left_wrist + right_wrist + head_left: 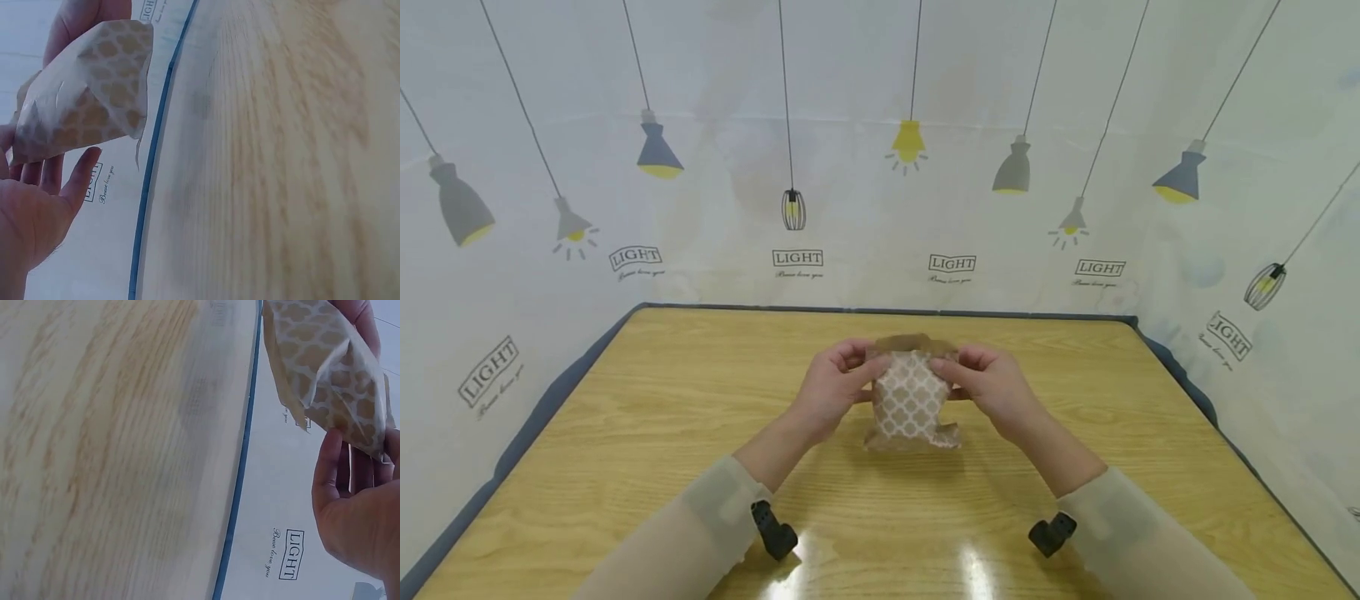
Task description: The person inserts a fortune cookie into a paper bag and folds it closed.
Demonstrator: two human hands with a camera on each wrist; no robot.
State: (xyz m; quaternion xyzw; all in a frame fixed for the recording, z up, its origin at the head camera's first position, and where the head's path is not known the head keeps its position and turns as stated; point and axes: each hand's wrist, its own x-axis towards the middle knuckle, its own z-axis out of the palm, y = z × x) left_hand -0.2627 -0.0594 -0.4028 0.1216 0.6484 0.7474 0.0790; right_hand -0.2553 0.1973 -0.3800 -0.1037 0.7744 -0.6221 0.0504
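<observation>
Both hands hold up a small, crumpled brown paper packet (912,396) with a white lattice pattern, above the middle of the table. My left hand (835,387) pinches its upper left edge, thumb on the near face. At the upper right edge my right hand (992,387) pinches it the same way. The packet's top rim and lower right corner are folded and creased. In the left wrist view the packet (94,87) bulges out, with its lower end hanging free. What is inside, if anything, is hidden.
A wooden table (700,375) with a dark blue edge at the back lies under the hands. Behind and beside it hangs a pale cloth (850,167) printed with lamps and the word LIGHT. A black wrist camera (773,531) sits on the left sleeve, another camera (1052,533) on the right.
</observation>
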